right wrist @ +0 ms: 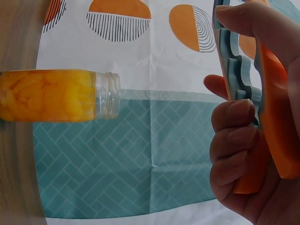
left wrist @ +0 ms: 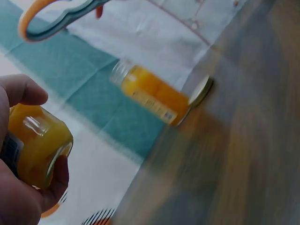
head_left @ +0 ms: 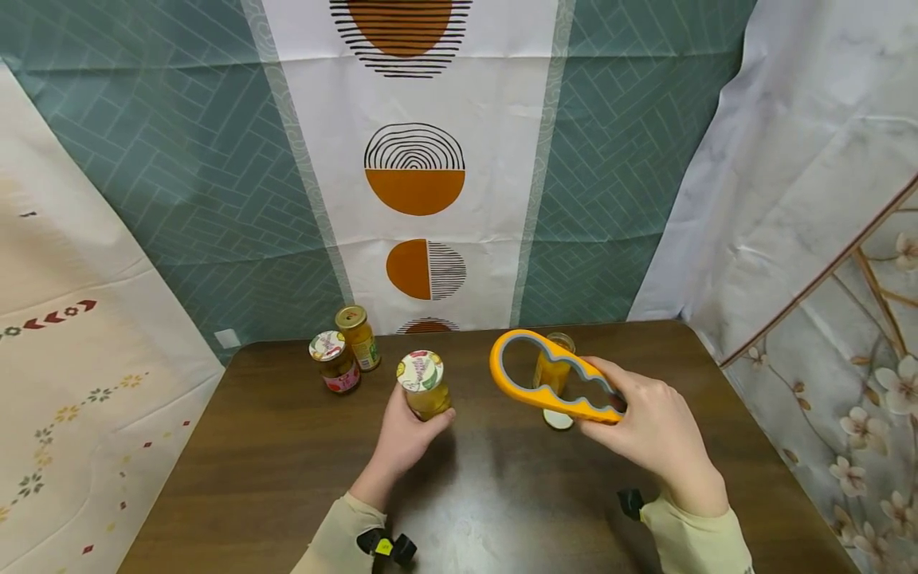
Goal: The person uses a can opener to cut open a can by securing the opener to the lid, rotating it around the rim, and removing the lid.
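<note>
The right hand (head_left: 654, 424) gripped the opener (head_left: 552, 401), which reached beyond its fingertips; the left hand (head_left: 406, 434) wrapped the jar (head_left: 430, 402), lid (head_left: 421, 370) above its fingers. A firm, level hold, fingers below the lid, seemed best

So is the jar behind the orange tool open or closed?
Open: the jar shows a bare glass neck in the right wrist view, and a lid lies on the table near its base.
</note>
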A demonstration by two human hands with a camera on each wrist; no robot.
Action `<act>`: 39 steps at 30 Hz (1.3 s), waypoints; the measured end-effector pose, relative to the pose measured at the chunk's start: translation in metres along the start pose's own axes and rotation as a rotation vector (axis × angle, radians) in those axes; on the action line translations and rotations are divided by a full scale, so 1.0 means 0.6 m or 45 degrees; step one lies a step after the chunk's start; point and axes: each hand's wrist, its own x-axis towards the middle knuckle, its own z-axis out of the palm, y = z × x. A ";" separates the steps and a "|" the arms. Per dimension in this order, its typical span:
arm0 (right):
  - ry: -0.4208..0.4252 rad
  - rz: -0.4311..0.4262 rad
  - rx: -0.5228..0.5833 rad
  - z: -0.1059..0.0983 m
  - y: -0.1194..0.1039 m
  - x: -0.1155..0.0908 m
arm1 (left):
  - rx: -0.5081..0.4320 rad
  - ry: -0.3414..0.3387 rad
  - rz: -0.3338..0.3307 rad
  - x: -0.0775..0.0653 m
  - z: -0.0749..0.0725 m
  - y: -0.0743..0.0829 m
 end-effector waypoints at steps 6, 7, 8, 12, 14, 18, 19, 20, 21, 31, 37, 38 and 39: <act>0.001 0.009 -0.010 0.000 -0.003 -0.001 | -0.059 -0.075 0.062 0.002 0.057 -0.010; 0.000 0.008 -0.010 0.000 -0.004 -0.001 | -0.065 -0.084 0.069 0.001 0.064 -0.010; -0.001 0.009 -0.008 0.001 -0.004 -0.001 | -0.069 -0.091 0.078 0.001 0.071 -0.011; -0.013 0.004 0.002 0.003 -0.008 -0.001 | -0.073 -0.102 0.082 -0.004 0.093 -0.011; -0.016 0.004 0.006 0.003 -0.009 -0.001 | -0.072 -0.113 0.081 -0.007 0.102 -0.009; -0.021 -0.006 0.010 0.005 -0.011 0.000 | -0.086 -0.144 0.109 -0.014 0.108 0.015; -0.022 -0.009 0.010 0.006 -0.012 0.000 | -0.086 -0.151 0.113 -0.016 0.109 0.022; -0.024 -0.011 0.011 0.006 -0.013 0.000 | -0.087 -0.155 0.113 -0.018 0.109 0.030; -0.029 -0.015 0.013 0.007 -0.014 0.001 | -0.088 -0.160 0.110 -0.020 0.109 0.038; -0.093 -0.054 0.002 0.016 -0.024 0.002 | -0.027 -0.152 0.142 -0.029 0.123 0.042; -0.111 -0.051 0.006 0.020 -0.031 -0.001 | -0.011 -0.164 0.137 -0.030 0.139 -0.014; -0.117 -0.049 0.012 0.021 -0.033 -0.002 | -0.014 -0.174 0.139 -0.031 0.141 -0.018; -0.126 -0.047 0.018 0.021 -0.036 -0.002 | -0.006 -0.184 0.142 -0.032 0.142 -0.022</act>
